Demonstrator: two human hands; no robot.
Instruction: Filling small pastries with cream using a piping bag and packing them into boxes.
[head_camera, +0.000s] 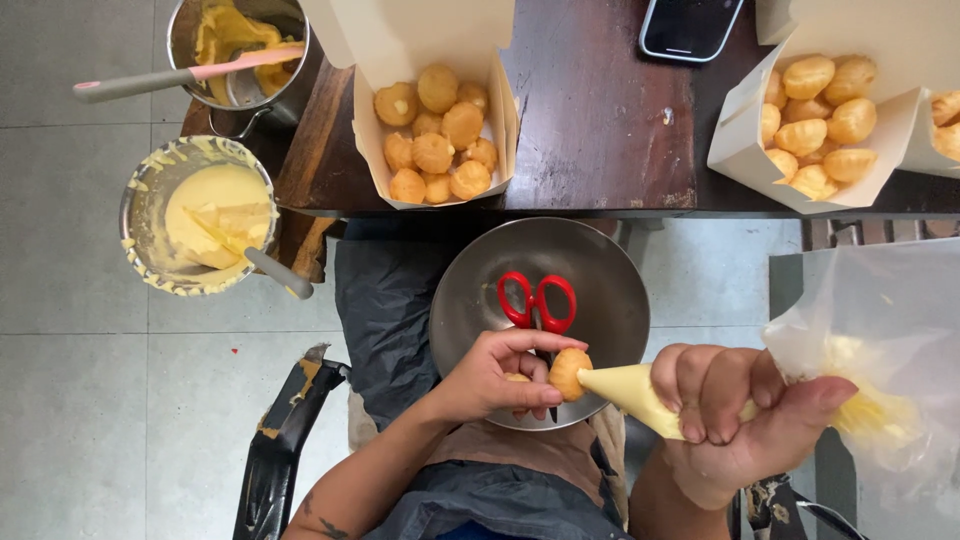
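The left hand (495, 375) pinches a light, crushable puff (568, 372) by its sides; the right hand (735, 410) clenches the soft piping bag (640, 392), its tip against the puff.

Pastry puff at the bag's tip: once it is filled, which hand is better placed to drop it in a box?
Left. The left hand already pinches the puff; the right hand is wrapped around the piping bag.

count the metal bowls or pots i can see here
3: a pot with a pink spatula top left, a cream-filled bowl below it, and a wide bowl holding red scissors on the lap.
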